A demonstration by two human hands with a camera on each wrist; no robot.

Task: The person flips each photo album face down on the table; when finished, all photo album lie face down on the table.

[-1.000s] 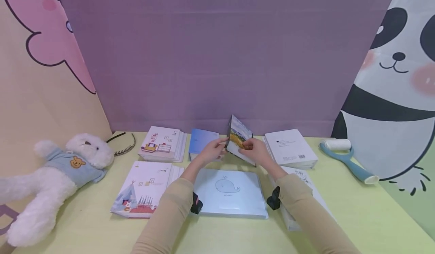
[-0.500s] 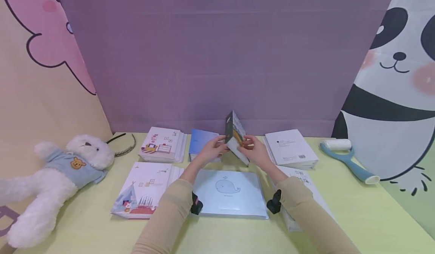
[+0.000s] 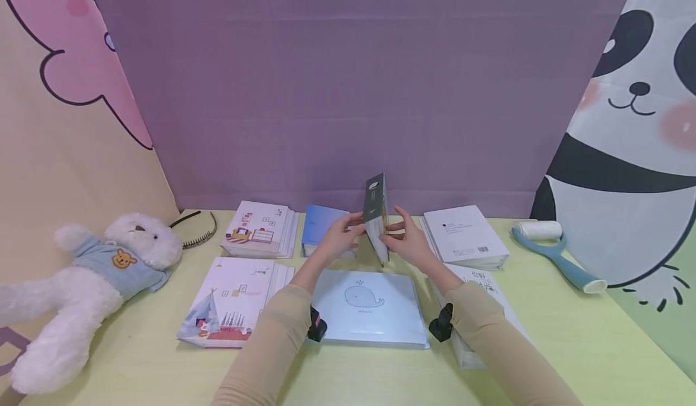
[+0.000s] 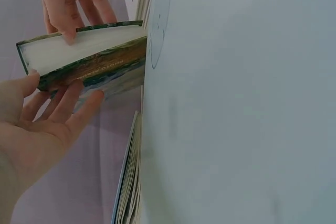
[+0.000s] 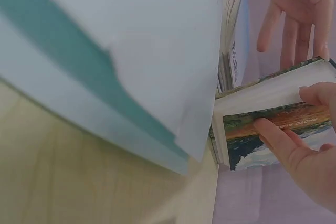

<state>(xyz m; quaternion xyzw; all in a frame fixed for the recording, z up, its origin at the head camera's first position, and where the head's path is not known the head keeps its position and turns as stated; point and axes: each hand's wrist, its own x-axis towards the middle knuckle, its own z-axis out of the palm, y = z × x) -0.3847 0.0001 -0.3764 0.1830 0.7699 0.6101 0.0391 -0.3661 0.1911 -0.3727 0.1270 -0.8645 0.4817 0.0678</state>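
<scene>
A small thick book (image 3: 375, 197) with a painted landscape cover and a dark back stands upright near the back of the table, between both hands. My left hand (image 3: 338, 238) holds its dark side, thumb at the lower edge and fingers against the cover in the left wrist view. My right hand (image 5: 310, 150) grips the other side, its thumb on the white page edge (image 5: 278, 90) and its fingers on the painted cover. In front of the hands lies a pale book with a whale drawing (image 3: 367, 321). A blue book (image 3: 321, 222) is beside my left hand, partly covered by it.
Two white illustrated books (image 3: 261, 228) (image 3: 228, 297) lie at left, and two more white books (image 3: 464, 234) (image 3: 462, 345) at right. A white teddy bear (image 3: 87, 294) and a black headband (image 3: 201, 237) are far left. A blue-handled lint roller (image 3: 571, 267) is far right.
The small book has turned from showing its painted front to showing its dark side, and stands more upright. My right fingers have lifted partly off its face. The other things have not moved.
</scene>
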